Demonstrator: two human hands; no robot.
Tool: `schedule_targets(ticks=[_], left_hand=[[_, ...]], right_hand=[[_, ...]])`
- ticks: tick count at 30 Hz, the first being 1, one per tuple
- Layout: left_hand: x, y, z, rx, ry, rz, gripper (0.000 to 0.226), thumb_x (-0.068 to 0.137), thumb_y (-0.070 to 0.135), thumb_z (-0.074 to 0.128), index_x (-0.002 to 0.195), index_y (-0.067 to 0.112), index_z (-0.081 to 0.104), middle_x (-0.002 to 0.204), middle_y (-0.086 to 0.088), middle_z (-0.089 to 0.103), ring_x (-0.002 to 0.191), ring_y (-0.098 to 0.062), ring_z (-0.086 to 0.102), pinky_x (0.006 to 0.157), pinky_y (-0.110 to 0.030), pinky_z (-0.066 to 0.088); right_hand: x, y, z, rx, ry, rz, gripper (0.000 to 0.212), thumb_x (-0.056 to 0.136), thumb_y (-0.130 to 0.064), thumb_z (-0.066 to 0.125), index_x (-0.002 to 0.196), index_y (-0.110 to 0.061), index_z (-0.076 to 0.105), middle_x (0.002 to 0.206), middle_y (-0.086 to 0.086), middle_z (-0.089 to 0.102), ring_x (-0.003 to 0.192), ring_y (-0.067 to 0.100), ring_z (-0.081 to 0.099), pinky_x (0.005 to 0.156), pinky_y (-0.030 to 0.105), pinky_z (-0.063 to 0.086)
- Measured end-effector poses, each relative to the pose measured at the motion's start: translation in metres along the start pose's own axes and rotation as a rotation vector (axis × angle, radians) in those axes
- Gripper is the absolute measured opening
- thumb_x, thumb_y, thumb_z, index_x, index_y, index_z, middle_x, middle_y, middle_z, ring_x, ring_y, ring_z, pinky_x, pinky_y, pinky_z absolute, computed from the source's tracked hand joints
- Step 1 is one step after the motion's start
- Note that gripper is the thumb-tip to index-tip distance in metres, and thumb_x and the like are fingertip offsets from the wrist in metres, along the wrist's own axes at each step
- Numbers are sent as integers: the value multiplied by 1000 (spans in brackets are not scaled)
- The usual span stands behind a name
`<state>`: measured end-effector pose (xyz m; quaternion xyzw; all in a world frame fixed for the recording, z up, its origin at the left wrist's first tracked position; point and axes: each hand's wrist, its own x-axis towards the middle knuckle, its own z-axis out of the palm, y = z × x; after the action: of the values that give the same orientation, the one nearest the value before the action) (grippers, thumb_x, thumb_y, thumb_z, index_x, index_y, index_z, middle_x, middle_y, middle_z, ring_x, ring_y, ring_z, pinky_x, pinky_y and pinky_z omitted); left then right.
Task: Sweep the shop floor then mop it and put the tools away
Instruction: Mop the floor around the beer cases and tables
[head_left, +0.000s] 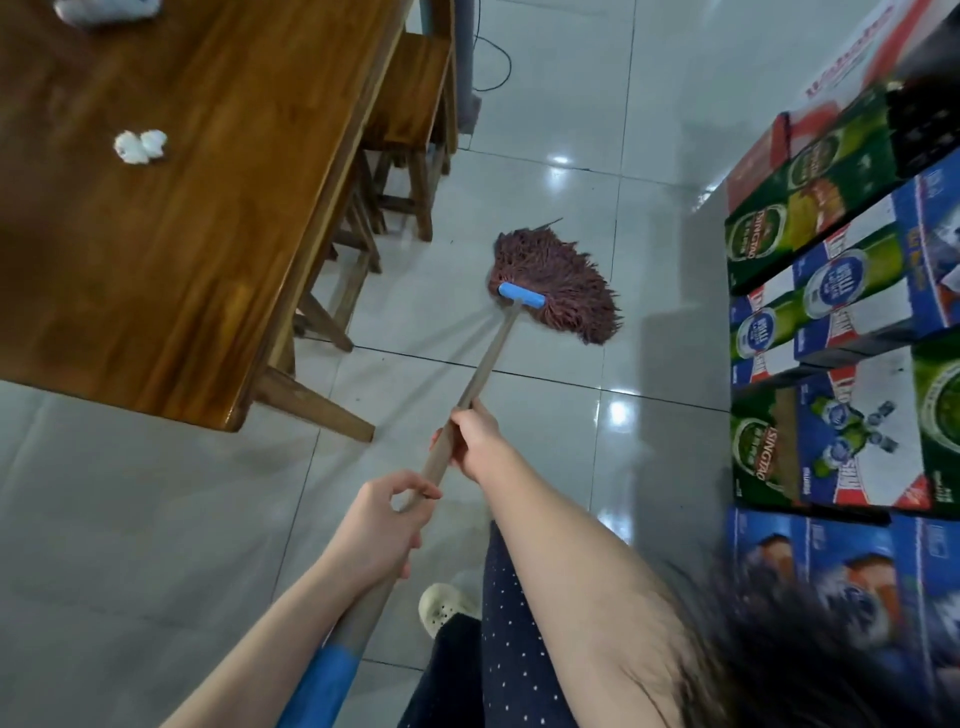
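From the head camera, the mop (556, 291) lies spread on the tiled floor (156, 519) between the table (156, 208) corner and the stacked boxes (831, 312); its strings look soft and likely drag when wet. The right hand (472, 436) and, higher up, the left hand (384, 519) each curl round the stiff handle (493, 353), a well-spaced hold for steering.

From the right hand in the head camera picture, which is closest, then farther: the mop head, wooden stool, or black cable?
1. Mop head, on the floor just ahead of the right hand.
2. Wooden stool, ahead-left, beside the table.
3. Black cable, farthest, beyond the stool.
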<state>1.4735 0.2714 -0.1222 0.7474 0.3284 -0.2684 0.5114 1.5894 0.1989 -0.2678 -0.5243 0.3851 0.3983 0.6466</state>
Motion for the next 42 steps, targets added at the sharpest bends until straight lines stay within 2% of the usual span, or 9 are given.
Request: schedule_targets(ticks=[6, 10, 16, 24, 30, 34, 39, 42], left_hand=[[20, 12, 11, 4, -11, -12, 10, 91, 20, 52, 88, 23, 61, 67, -11, 52, 35, -19, 42, 32, -20, 34], [45, 33, 23, 20, -9, -7, 11, 91, 18, 51, 86, 23, 59, 66, -11, 53, 35, -19, 42, 32, -20, 34], [112, 102, 28, 13, -28, 6, 11, 89, 18, 52, 85, 23, 61, 64, -9, 53, 35, -20, 43, 32, -19, 35], [225, 206, 9, 29, -78, 50, 7, 88, 18, 56, 89, 19, 62, 64, -12, 51, 34, -19, 39, 31, -20, 34], [284, 250, 25, 27, -86, 63, 9, 88, 16, 55, 85, 20, 62, 64, -12, 50, 34, -19, 38, 33, -19, 35], [296, 249, 38, -3, -83, 34, 12, 87, 14, 54, 83, 22, 62, 63, -11, 50, 32, -19, 38, 32, -20, 34], [269, 219, 52, -22, -104, 12, 14, 89, 13, 54, 87, 24, 61, 65, -7, 49, 30, -13, 40, 30, -19, 34], [251, 199, 44, -29, -99, 14, 13, 91, 16, 54, 88, 26, 61, 64, -8, 49, 34, -19, 40, 31, -18, 33]], right_hand=[[8, -23, -10, -14, -7, 16, 20, 98, -4, 36, 107, -21, 41, 79, 9, 46, 55, 21, 46, 52, 33, 44], [24, -50, -18, -2, -32, 25, 19, 99, -7, 36, 108, -22, 43, 78, 10, 45, 59, 21, 48, 54, 33, 44], [64, -136, -27, 45, -7, 0, 29, 98, -1, 29, 108, -24, 43, 71, 13, 45, 57, 21, 46, 55, 33, 42], [127, -270, -15, 125, -29, -13, 28, 100, -2, 28, 109, -23, 43, 72, 11, 46, 58, 20, 45, 55, 36, 43], [169, -332, -29, 135, -18, -14, 35, 98, 2, 23, 118, -22, 40, 72, 11, 43, 59, 21, 45, 57, 37, 45], [186, -338, -36, 96, 16, -3, 46, 96, 0, 21, 131, -25, 39, 72, 11, 44, 58, 21, 45, 57, 36, 46], [191, -304, -31, -48, 180, 44, 49, 96, -12, 22, 137, -31, 40, 67, 9, 48, 44, 17, 43, 45, 25, 47], [180, -281, -30, -68, 175, 46, 49, 95, -13, 25, 139, -32, 39, 70, 10, 48, 46, 18, 44, 44, 26, 48]])
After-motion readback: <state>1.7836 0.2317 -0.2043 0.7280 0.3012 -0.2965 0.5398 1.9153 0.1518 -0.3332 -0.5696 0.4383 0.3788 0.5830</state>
